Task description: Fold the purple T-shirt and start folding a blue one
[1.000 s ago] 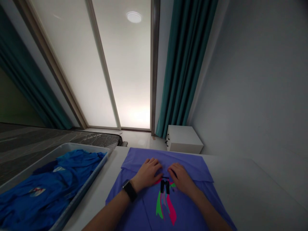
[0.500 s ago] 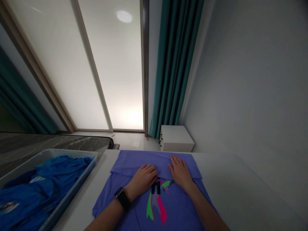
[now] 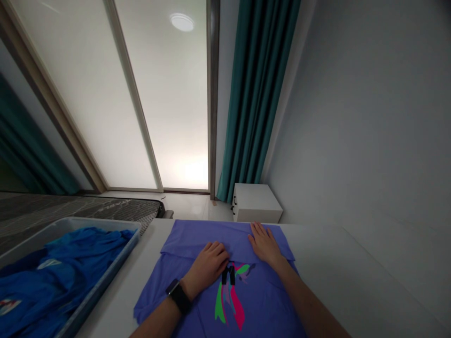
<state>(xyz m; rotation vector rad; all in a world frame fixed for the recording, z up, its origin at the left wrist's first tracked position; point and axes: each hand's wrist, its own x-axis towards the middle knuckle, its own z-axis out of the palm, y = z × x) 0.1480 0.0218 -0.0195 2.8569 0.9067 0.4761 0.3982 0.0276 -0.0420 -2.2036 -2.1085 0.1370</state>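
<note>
A purple-blue shirt (image 3: 190, 291) with a bright pink, green and black print lies spread on the white table. Its far end is folded over toward me, making a flap (image 3: 200, 234) across the width. My left hand (image 3: 210, 263), with a black watch on the wrist, rests on the flap's near edge beside the print, fingers together and slightly bent. Flat on the right part of the flap lies my right hand (image 3: 265, 245), its fingers stretched toward the far edge. Neither hand lifts any cloth. The shirt's nearest end runs out of view.
To the left stands a plastic bin (image 3: 102, 277) holding crumpled blue clothes (image 3: 66, 267). The white table (image 3: 338, 281) extends right to the wall. Beyond it are a small white cabinet (image 3: 259, 199), a teal curtain (image 3: 257, 94) and frosted sliding doors (image 3: 169, 103).
My right hand has slid slightly toward the far edge of the flap. My left hand stays at nearly the same spot, and the shirt's fold looks unchanged.
</note>
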